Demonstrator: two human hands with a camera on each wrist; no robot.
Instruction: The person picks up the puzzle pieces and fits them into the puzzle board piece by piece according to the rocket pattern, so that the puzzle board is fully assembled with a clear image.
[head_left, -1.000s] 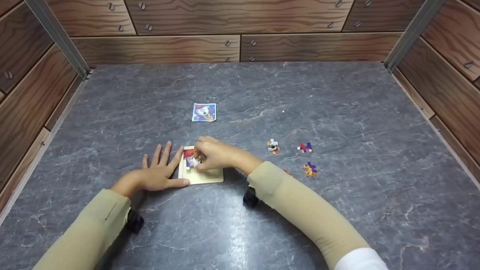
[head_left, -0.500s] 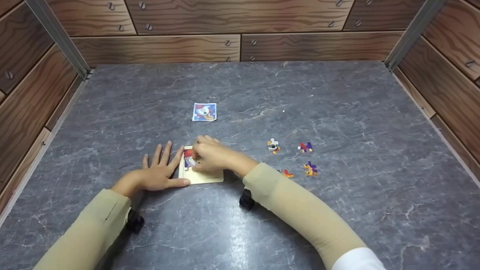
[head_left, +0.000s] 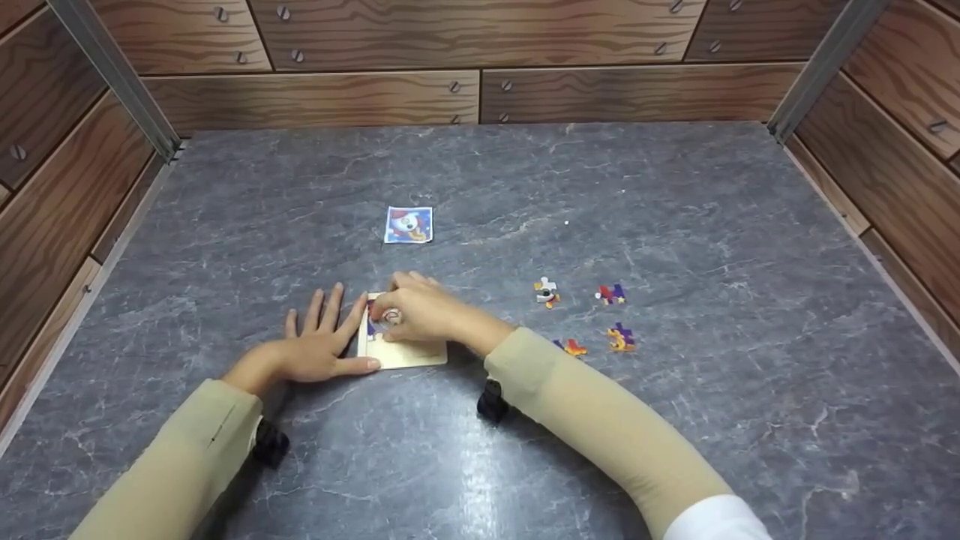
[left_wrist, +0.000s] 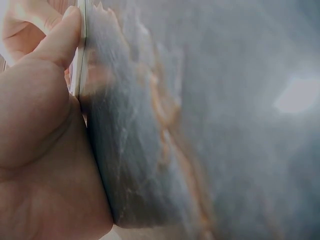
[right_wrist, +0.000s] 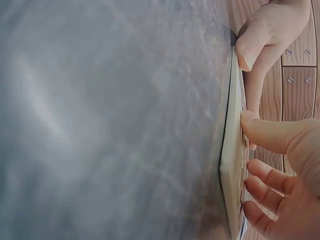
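A small cream puzzle tray [head_left: 412,355] lies on the grey marbled table, with some picture pieces in its upper left part. My left hand [head_left: 319,350] is spread flat beside it, index finger along its left edge and thumb at the near left corner. Over the tray, my right hand [head_left: 426,309] touches the pieces with its thumb and bent fingers set apart. Between them shows a white puzzle piece [head_left: 391,317] with a round mark. The right wrist view shows the right thumb [right_wrist: 265,131] and several fingertips against the tray's top face. The right hand hides part of the tray.
Loose puzzle pieces lie to the right: a white one [head_left: 547,293], a red and purple one [head_left: 611,294], an orange and purple one [head_left: 620,337] and an orange one [head_left: 574,347]. Farther back lies a small rocket picture card [head_left: 409,225]. Wood-patterned walls [head_left: 315,97] enclose the table.
My right fingers have shifted slightly left and spread over the tray, showing more of the white piece. The right forearm moved a little left, uncovering the orange piece. My left hand stays still.
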